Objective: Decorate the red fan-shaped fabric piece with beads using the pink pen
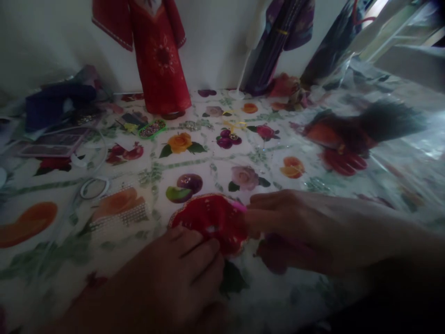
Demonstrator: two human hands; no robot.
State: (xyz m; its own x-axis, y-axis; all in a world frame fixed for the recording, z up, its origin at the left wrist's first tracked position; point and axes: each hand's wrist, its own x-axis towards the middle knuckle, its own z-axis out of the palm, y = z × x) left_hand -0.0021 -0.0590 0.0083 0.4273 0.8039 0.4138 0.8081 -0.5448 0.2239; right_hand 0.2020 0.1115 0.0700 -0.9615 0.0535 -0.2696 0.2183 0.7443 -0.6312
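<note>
A round red cloth piece (217,215) with a wavy, gold-dotted edge lies low over the table in front of me. My left hand (194,264) grips its near left edge, fingers curled together and the thumb hidden. At its right edge is my right hand (292,222), closed around a slim pink tool (239,206) whose tip touches or hovers over the cloth's upper right rim; its exact kind is too blurred to tell. Dim light and blur hide details of the fingertips.
Behind stand a doll-sized red dress (163,60) and a purple one (274,51). A green-rimmed dish of beads (152,129), a white cable (104,144), a rhinestone strip (120,213) and dark blue cloth (57,104) lie left. A blurred red and dark bundle (347,134) lies right.
</note>
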